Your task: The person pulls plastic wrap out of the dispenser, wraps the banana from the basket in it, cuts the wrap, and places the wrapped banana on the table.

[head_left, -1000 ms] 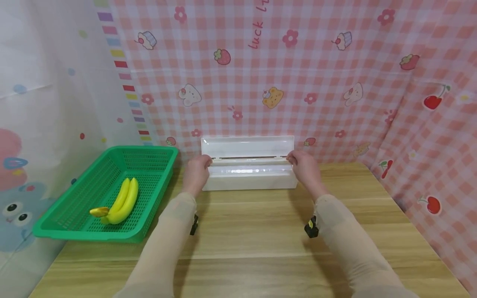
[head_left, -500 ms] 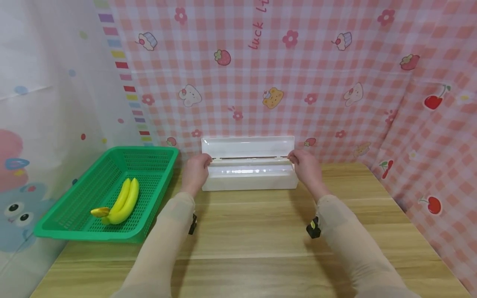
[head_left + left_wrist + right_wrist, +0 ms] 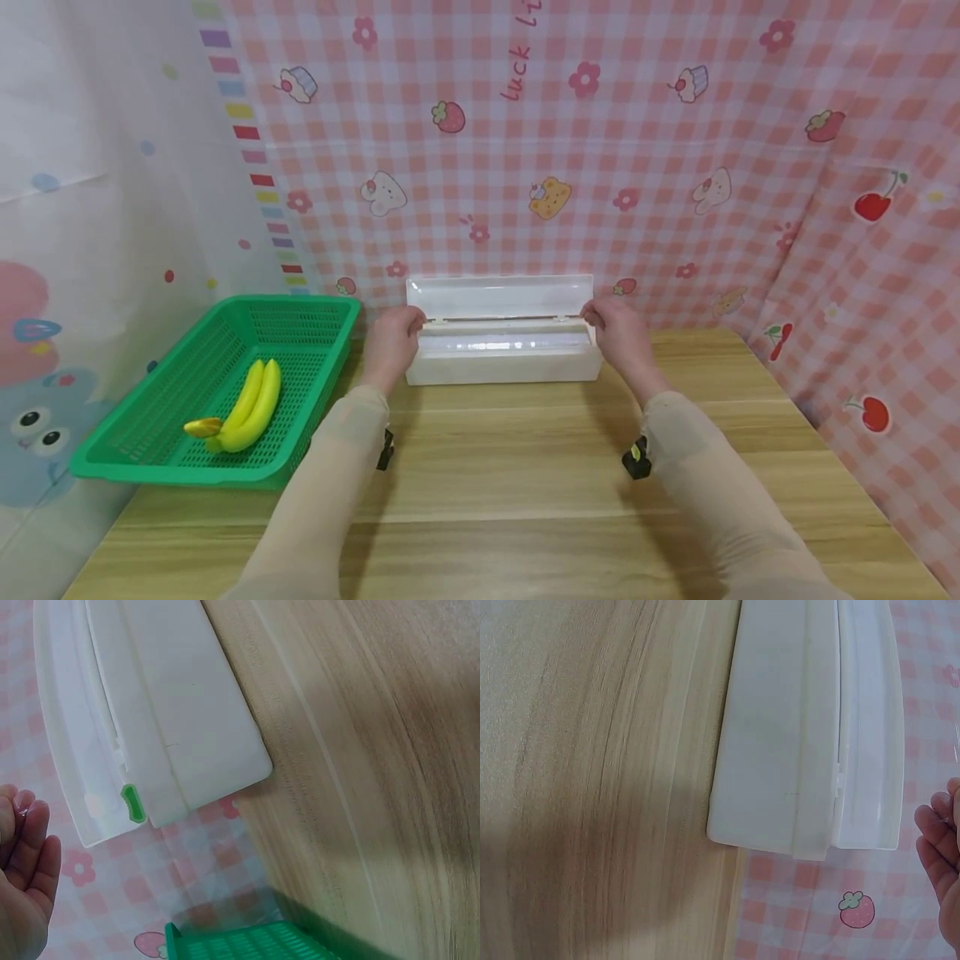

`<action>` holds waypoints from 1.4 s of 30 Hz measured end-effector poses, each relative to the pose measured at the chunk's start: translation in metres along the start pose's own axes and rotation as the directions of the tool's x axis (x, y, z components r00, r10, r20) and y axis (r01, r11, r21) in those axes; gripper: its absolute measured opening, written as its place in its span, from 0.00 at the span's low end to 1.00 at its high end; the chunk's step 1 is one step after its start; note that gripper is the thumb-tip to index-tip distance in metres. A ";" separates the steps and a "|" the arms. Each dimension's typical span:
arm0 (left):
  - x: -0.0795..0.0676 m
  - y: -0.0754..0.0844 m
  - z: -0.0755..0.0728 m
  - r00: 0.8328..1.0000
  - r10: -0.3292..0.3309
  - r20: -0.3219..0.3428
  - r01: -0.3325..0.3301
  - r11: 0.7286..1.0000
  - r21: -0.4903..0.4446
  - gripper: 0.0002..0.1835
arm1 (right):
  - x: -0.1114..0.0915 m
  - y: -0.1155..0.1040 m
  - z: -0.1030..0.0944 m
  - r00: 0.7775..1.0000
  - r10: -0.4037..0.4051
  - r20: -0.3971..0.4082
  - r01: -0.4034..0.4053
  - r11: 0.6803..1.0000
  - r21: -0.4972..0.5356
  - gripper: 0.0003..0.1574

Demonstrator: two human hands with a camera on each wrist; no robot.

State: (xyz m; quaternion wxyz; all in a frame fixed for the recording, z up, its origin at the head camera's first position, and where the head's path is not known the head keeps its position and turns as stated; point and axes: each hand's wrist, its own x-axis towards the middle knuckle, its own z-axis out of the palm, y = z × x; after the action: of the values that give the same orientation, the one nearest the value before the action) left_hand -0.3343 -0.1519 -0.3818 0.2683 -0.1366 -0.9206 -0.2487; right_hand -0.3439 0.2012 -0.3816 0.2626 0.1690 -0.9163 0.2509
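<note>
A long white cling film dispenser (image 3: 502,370) stands on the table against the back cloth, its lid (image 3: 499,297) raised. Inside it lies a shiny roll of clear cling film (image 3: 504,342). My left hand (image 3: 392,346) is at the box's left end, thumb and fingers pinching the edge of the film. At the other end my right hand (image 3: 622,342) pinches the film the same way. Both wrist views show curled fingers held above the box, with a clear glint at the fingertips. A green slider (image 3: 133,803) sits on the dispenser's left end.
On the left of the wooden table (image 3: 495,483) stands a green plastic basket (image 3: 90,458) with yellow bananas (image 3: 251,408) in it. A pink checked cloth (image 3: 480,150) hangs behind and at the right; a white patterned one (image 3: 112,208) hangs at the left.
Both hands have risen slightly above the dispenser, still pinching the film. The box, lid and basket have stayed in place.
</note>
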 end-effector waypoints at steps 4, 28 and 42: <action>0.001 0.001 -0.002 1.000 -0.007 0.005 0.007 1.000 0.009 0.04 | 0.000 -0.001 -0.002 1.000 -0.018 -0.013 0.018 1.000 -0.006 0.03; 0.002 0.006 -0.016 0.999 0.034 -0.017 -0.034 0.999 0.014 0.05 | 0.001 -0.003 -0.012 0.991 -0.096 -0.098 0.099 0.994 0.034 0.04; 0.005 0.007 -0.023 0.996 0.080 -0.037 -0.078 0.995 0.053 0.05 | 0.004 -0.004 -0.017 0.981 -0.128 -0.142 0.134 0.991 0.030 0.08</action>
State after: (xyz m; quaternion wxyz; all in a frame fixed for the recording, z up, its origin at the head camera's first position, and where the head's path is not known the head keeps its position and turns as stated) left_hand -0.3258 -0.1575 -0.3590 0.2992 -0.1612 -0.9152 -0.2165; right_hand -0.3386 0.2064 -0.3654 0.3388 0.2161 -0.8773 0.2625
